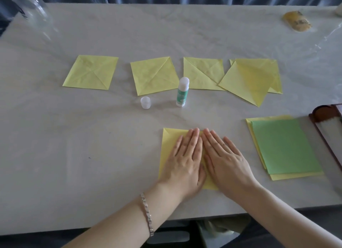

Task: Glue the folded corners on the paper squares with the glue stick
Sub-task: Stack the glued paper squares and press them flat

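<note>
Both flat hands, left hand (183, 159) and right hand (224, 159), fingers straight, press the yellow folded paper square (169, 146) near the uncapped white-and-green glue stick (182, 91) and its loose cap (145, 102)

The left hand (185, 161) and right hand (226, 161) are lying flat, palms down, fingers straight. They are sitting side by side, forefingers touching.

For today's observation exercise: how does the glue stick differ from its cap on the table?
The glue stick is tall, the cap short. The glue stick has a green label, the cap is plain white. Both stand upright, apart, untouched.
</note>
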Demonstrator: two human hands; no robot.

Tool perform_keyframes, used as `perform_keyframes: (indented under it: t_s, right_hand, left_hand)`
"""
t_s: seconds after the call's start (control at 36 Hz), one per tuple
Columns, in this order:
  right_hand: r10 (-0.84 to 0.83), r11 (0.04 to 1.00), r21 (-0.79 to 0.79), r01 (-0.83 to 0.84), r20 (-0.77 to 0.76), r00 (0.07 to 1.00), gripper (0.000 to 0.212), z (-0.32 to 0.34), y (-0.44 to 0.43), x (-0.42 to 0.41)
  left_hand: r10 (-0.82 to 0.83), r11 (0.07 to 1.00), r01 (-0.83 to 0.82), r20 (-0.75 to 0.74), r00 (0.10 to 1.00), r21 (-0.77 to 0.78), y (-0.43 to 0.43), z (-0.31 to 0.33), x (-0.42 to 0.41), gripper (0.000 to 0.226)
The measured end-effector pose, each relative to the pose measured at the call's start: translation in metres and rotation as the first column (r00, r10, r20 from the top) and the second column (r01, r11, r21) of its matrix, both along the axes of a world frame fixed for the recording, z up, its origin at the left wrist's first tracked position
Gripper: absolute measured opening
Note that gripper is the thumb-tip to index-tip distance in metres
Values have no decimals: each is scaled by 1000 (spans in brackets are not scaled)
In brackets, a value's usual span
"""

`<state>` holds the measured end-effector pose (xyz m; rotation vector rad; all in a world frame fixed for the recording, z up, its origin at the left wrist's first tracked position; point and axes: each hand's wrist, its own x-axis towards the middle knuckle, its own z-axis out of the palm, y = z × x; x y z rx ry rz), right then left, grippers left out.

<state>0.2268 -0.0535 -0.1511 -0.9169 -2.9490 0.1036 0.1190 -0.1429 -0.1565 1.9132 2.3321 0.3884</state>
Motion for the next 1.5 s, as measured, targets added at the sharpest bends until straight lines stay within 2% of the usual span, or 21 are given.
perform_keyframes:
  t_s: [0.19,0.53,0.64,0.72,0.86,1.0,1.11,1.19,1.28,1.33,1.44,1.5]
  right_hand:
    - [-8,1000,-23,9,32,999,62,7,0,-1]
    - [-10,996,-92,21,117,993,63,12,0,-1]
    - [40,990,-138,-31,64,997,54,17,5,-1]
    - [10,966,-258,-12,-7,1000,46,29,18,-10]
    - [-26,933,-353,72,132,991,48,45,48,-32]
    - [-89,847,-482,226,292,952,49,47,61,-44]
    - [-55,859,-476,189,282,958,25,53,60,-44]
    - [-22,873,-462,154,278,960,31,54,56,-42]
    - [-61,859,-485,162,218,974,28,56,50,-39]
    - [-114,819,-542,190,172,979,28,58,47,-36]
    - [-288,655,-712,252,73,955,46,55,40,-27]
    - [-404,567,-778,270,24,915,51,53,35,-24]
  left_hand:
    - [61,998,-61,-31,998,5,-7,-5,-6,61]
    - [123,991,-131,-185,975,-31,-34,-3,-55,59]
    - [135,990,-139,-185,974,-10,-34,-3,-55,58]
    - [144,989,-145,-176,974,4,-32,-6,-57,57]
    - [107,994,-107,-183,977,6,-32,-7,-58,58]
    - [107,994,-109,-165,980,0,-32,-5,-56,58]
    - [107,993,-112,-144,984,-29,-32,-5,-56,58]
    - [101,994,-107,-140,985,-33,-32,-6,-57,59]
    - [96,994,-103,-129,987,-46,-33,-5,-58,59]
    - [94,994,-101,-123,988,-48,-33,-4,-58,59]
    - [100,994,-104,-118,988,-25,-32,-6,-57,58]
    - [105,994,-107,-116,988,-11,-32,-7,-58,58]
